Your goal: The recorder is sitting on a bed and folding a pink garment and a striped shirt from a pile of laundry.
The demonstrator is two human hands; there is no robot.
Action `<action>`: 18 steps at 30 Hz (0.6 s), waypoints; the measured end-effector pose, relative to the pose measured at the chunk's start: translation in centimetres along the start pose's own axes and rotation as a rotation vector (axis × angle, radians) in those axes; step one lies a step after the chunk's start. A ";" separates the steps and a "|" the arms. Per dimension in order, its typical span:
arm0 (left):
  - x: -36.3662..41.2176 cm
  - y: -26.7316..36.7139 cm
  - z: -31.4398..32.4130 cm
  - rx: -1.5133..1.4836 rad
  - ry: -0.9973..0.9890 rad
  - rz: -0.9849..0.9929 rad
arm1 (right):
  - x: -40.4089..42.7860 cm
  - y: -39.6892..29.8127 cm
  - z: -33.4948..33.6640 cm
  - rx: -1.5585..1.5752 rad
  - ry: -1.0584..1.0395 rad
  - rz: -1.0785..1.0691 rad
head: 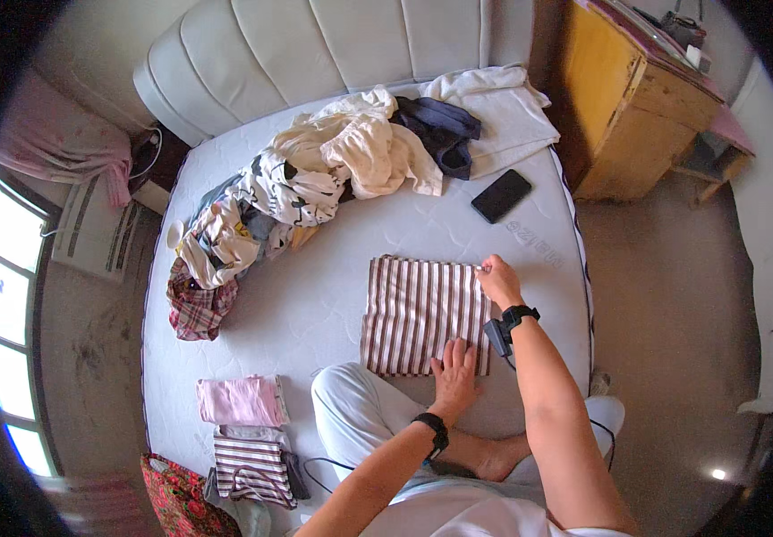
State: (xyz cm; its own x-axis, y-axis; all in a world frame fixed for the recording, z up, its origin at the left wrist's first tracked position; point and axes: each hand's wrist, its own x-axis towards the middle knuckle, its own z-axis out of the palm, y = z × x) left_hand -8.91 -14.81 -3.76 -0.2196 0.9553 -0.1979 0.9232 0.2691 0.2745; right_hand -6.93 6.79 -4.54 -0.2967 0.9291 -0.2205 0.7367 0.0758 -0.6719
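A brown-and-white striped cloth garment (420, 315), folded to a flat near-square, lies on the mattress (306, 302) before my crossed legs. My right hand (499, 280) pinches its far right corner between thumb and fingers. Near the garment's lower right edge, my left hand (455, 376) rests flat with the fingers spread, pressing on the cloth. Each wrist wears a black strap, and a small dark device hangs at the right one.
Crumpled clothes (353, 148) are heaped toward the padded headboard (333, 40). A black smartphone (501, 196) lies at the right. Folded pink cloth (240, 401) and a folded striped garment (252, 466) sit at the lower left. A wooden cabinet (648, 114) stands beside the bed.
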 end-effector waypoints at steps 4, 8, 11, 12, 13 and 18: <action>0.4 -0.6 -0.8 -0.127 0.029 0.004 | -1.2 0.9 -2.4 0.021 0.070 -0.111; -0.6 -2.6 -2.3 -0.186 -0.016 0.154 | -5.8 5.8 -7.7 0.075 0.064 -0.078; -2.6 -3.8 -3.0 -0.179 0.084 0.315 | -12.2 10.6 -9.9 -0.015 -0.057 0.096; -3.3 -4.3 -3.1 -0.175 0.000 0.289 | -14.8 11.9 -10.2 -0.059 -0.207 0.238; -4.0 -4.8 -3.3 -0.180 -0.075 0.318 | -16.4 12.6 -10.4 -0.041 -0.252 0.199; -3.1 -4.7 -3.4 -0.358 -0.053 0.265 | -19.1 10.7 -10.7 -0.180 0.161 -0.376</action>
State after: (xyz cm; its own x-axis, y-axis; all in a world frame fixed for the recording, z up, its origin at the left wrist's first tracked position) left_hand -13.64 -18.63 -1.19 0.0343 0.9919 -0.1221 0.7759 0.0506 0.6288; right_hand 13.12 -6.27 0.04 -0.4766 0.8682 0.1382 0.6939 0.4680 -0.5473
